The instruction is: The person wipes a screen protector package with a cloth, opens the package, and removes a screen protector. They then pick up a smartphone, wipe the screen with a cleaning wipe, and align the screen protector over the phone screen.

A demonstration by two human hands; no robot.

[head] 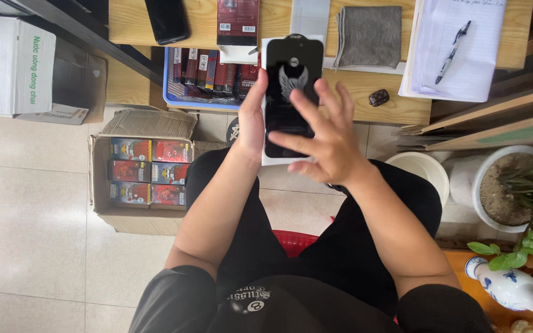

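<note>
I hold a black phone-shaped glass screen protector [291, 74] with a pale wing design upright in front of me, over my lap. My left hand [252, 120] grips its left edge, thumb side along the rim. The fingers of my right hand [324, 139] are spread and rest on its lower right face. A white backing sheet shows just behind its lower edge.
A wooden desk [390, 108] ahead carries a black phone [166, 20], a grey cloth [368, 36], a notepad with a pen [454, 46], and a blue tray of red-black boxes [208, 77]. A carton of boxes [143, 172] sits on the floor left. Potted plant [519, 191] and vase [513, 287] right.
</note>
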